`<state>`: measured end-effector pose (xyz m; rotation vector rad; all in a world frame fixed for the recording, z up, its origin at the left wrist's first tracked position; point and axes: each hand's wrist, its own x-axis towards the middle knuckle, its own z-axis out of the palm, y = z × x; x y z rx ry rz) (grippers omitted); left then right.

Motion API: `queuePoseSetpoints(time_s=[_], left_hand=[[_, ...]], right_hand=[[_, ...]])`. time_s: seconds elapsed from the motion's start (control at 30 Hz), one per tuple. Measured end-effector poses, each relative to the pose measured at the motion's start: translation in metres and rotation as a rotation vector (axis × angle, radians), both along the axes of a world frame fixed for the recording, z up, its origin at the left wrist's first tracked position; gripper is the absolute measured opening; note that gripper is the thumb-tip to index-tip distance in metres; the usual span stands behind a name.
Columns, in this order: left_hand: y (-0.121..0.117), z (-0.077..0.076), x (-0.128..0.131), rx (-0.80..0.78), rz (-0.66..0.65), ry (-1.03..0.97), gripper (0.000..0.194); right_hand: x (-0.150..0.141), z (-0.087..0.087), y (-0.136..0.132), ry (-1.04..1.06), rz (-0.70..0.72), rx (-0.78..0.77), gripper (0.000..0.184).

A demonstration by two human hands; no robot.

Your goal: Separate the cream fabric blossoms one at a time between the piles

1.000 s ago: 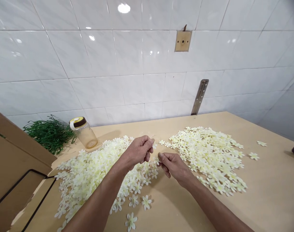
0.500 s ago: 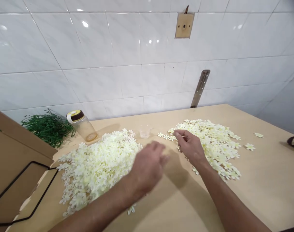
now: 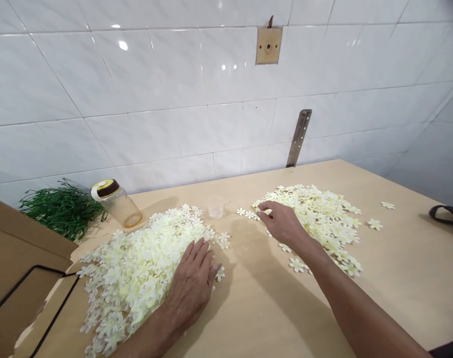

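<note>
My left hand (image 3: 192, 278) lies palm down on the right edge of a heap of pale yellow-white artificial flower petals (image 3: 144, 253). Its fingers are stretched out, with nothing gripped. Beside its thumb lie a few loose blossoms. Over the left edge of a second, flatter spread of the same blossoms (image 3: 319, 209), my right hand (image 3: 280, 223) has thumb and forefinger pinched together. Whatever may be between those fingertips is too small to make out. Between the two heaps, farther back, stands a small clear plastic cup (image 3: 216, 208) with a thin stick-like piece at its rim.
A clear bottle (image 3: 122, 206) with a brown and yellow lid stands back left, near a bunch of green plastic stems (image 3: 62, 206). A cardboard box (image 3: 21, 238) and black wire frame (image 3: 58, 311) border the left. A black strap (image 3: 450, 214) lies at the right edge.
My left hand has moved left and down from the middle of the table onto the left heap, its fingers spreading out. My right hand stays pinched at the right heap. The view has shifted slightly.
</note>
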<state>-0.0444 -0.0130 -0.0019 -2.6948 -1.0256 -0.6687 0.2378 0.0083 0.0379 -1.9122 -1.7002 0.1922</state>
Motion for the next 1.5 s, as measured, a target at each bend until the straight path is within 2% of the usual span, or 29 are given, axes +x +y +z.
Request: queuePoseSetpoints(time_s=[0.07, 0.23, 0.4, 0.57, 0.73, 0.9, 1.03, 1.1, 1.2, 1.27, 1.4, 1.5], left_hand=[[0.001, 0.007, 0.002, 0.002, 0.02, -0.026, 0.026], [-0.004, 0.025, 0.027, -0.035, -0.077, -0.09, 0.021], [-0.015, 0.038, 0.06, -0.184, -0.187, -0.103, 0.021], [-0.022, 0.044, 0.081, -0.385, -0.243, -0.063, 0.023], [-0.01, 0.041, 0.087, -0.534, -0.215, -0.151, 0.023], [0.017, 0.037, 0.089, -0.736, -0.119, -0.333, 0.024], [0.031, 0.042, 0.09, -1.094, 0.039, -0.653, 0.036], [0.032, 0.046, 0.089, -1.3, 0.084, -0.81, 0.042], [0.03, 0.05, 0.089, -1.533, 0.095, -0.962, 0.045], [0.029, 0.049, 0.089, -1.601, 0.086, -0.999, 0.043], [0.032, 0.037, 0.085, -1.672, 0.102, -1.028, 0.042], [0.035, 0.028, 0.082, -1.67, 0.095, -1.046, 0.044]], right_hand=[[-0.001, -0.005, 0.007, -0.147, 0.028, -0.054, 0.026], [-0.013, -0.013, 0.023, -0.257, 0.109, -0.127, 0.025], [-0.032, -0.013, 0.043, -0.336, 0.129, -0.177, 0.023], [-0.039, -0.017, 0.06, -0.371, 0.106, -0.223, 0.023], [-0.031, -0.02, 0.062, -0.363, 0.068, -0.22, 0.021], [-0.021, -0.007, 0.051, -0.3, 0.026, -0.142, 0.026], [-0.021, 0.003, 0.021, -0.218, 0.094, -0.061, 0.025], [-0.025, 0.002, 0.002, -0.057, 0.182, -0.027, 0.023], [-0.034, -0.006, -0.02, 0.027, 0.251, -0.045, 0.019], [-0.039, -0.012, -0.028, 0.061, 0.265, -0.043, 0.019], [-0.045, -0.021, -0.032, 0.2, 0.32, 0.064, 0.029], [-0.046, -0.026, -0.032, 0.326, 0.381, 0.123, 0.029]])
